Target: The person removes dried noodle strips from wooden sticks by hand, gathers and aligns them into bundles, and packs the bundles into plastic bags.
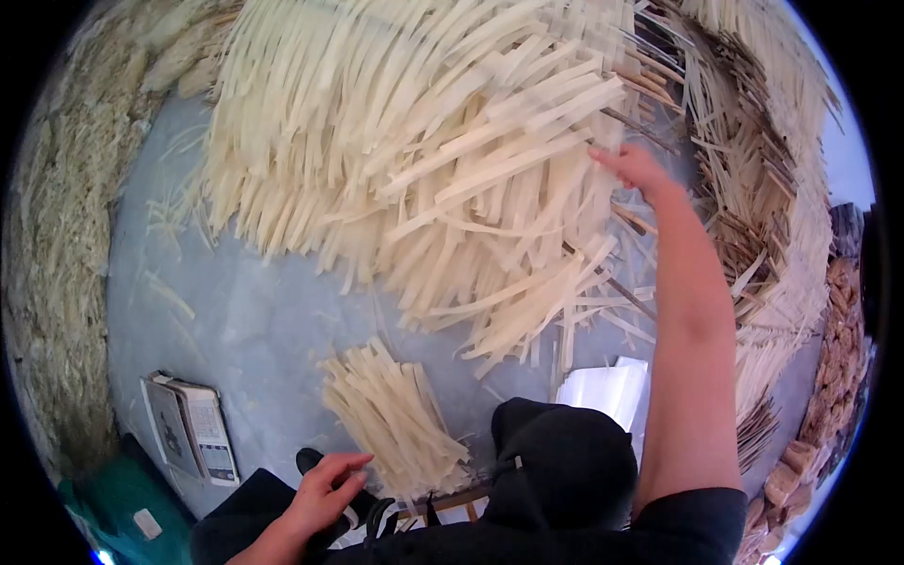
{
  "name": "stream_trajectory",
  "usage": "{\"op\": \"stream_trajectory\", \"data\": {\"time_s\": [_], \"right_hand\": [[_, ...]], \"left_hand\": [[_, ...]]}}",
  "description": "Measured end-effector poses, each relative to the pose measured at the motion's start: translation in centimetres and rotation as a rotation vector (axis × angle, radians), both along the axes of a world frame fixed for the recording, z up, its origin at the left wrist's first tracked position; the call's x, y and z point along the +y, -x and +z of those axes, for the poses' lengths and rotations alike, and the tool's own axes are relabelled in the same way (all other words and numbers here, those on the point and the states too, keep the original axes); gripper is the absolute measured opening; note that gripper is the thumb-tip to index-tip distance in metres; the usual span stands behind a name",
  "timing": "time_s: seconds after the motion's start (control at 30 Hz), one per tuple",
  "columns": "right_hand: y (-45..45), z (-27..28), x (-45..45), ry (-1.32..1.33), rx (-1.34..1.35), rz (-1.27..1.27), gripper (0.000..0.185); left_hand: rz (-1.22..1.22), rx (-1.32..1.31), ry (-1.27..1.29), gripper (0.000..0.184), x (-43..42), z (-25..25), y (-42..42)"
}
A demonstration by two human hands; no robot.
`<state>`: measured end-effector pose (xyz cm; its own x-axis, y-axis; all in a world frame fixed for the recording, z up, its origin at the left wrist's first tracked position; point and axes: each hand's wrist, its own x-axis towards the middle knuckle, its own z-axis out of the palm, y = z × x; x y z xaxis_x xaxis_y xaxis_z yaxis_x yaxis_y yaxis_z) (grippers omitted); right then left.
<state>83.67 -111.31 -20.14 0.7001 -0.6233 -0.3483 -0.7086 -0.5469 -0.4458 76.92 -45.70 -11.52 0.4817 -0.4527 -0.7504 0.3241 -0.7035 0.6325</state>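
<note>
A broad heap of pale, flat strips (311, 132) covers the far part of the grey surface. At its right side my right hand (636, 169) reaches out with fingers curled, pinching the end of a pale strip (518, 168) lying on top. My left hand (325, 494) is low in the view, thumb and index finger apart, with nothing visible in it. It sits beside a smaller pile of the same strips (391, 414), close to my body; whether it touches the pile is unclear.
What looks like a digital scale (193, 428) rests at the lower left. White sheet-like material (603, 391) lies near my dark-clad knee (565, 461). Darker strips and sticks (744, 169) pile up on the right. Rough pale material (66, 235) lines the left; a green item (132, 508) is below.
</note>
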Motion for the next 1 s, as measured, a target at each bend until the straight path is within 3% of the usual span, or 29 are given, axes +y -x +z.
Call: {"op": "stream_trajectory", "data": {"time_s": [0.03,0.17,0.23,0.37,0.6,0.67,0.77,0.83,0.87,0.9,0.93,0.97,1.0], "right_hand": [[-0.3,1.0,0.6,-0.198,-0.022,-0.072,0.069],[-2.8,5.8,2.4,-0.138,-0.173,-0.044,0.066],[-3.4,8.6,5.4,0.470,-0.310,0.042,0.058],[-0.7,9.5,12.0,0.645,-0.357,0.030,0.057],[9.3,5.2,15.8,0.254,-0.316,-0.030,0.055],[12.3,2.1,16.2,0.095,-0.516,-0.046,0.046],[16.2,3.2,19.2,-0.088,-0.563,-0.120,0.033],[18.7,3.9,20.4,-0.165,-0.622,-0.142,0.029],[19.9,4.3,20.8,-0.238,-0.679,-0.177,0.025],[21.5,4.7,20.9,-0.244,-0.671,-0.177,0.025],[23.0,5.1,20.5,-0.180,-0.635,-0.136,0.024],[24.4,5.8,20.3,-0.114,-0.599,-0.095,0.024],[25.6,6.9,20.4,-0.105,-0.594,-0.096,0.022]], "left_hand": [[-0.004,0.011,0.009,0.027,0.2,-0.5,0.1],[-0.062,-0.005,0.019,0.030,-0.3,-0.5,0.3],[-0.104,-0.054,0.023,0.030,-0.5,-0.1,0.3],[-0.151,-0.113,0.064,0.029,-0.7,0.4,0.6],[-0.020,-0.227,0.142,0.027,1.7,0.1,0.8],[0.015,-0.272,0.132,0.027,2.3,0.6,0.1],[0.149,-0.405,0.128,0.029,3.1,1.0,-2.0],[0.144,-0.702,0.130,0.034,4.3,0.7,-5.0],[0.011,-0.924,0.007,0.049,4.9,1.1,-7.5],[-0.011,-1.174,0.048,0.060,5.1,0.9,-10.2],[-0.014,-1.379,0.093,0.068,4.9,1.6,-13.1],[-0.020,-1.563,-0.046,0.076,4.6,2.8,-15.3],[0.061,-1.623,-0.013,0.076,3.6,4.4,-16.6]]}}
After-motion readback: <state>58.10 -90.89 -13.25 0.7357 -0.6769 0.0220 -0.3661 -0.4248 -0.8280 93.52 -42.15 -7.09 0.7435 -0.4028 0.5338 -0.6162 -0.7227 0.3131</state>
